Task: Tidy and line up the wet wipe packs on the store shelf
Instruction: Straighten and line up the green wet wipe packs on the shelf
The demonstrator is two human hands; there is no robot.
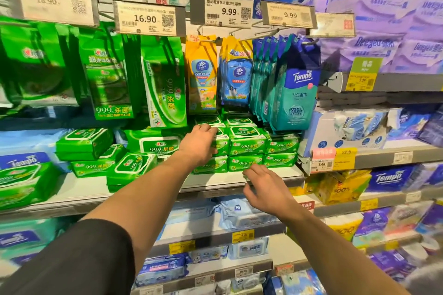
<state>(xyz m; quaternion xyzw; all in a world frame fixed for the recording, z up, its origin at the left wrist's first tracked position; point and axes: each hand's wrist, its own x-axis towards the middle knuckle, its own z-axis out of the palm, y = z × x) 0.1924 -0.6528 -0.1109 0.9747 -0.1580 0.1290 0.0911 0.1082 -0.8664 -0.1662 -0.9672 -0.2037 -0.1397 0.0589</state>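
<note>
Small green wet wipe packs (247,145) stand stacked in neat columns at the right part of the white shelf (275,176). My left hand (200,143) rests on the left column of this stack, fingers curled over a top pack. My right hand (262,187) hovers just in front of the shelf edge below the stack, fingers spread and holding nothing. Further left, larger green lidded packs (131,165) lie tilted and jumbled, one leaning on its side.
Green, yellow, blue and teal Tempo packs (294,93) hang on hooks above the stack, under price tags (221,11). Purple tissue bundles (383,29) fill the right shelves. Lower shelves hold blue wipe packs (239,213).
</note>
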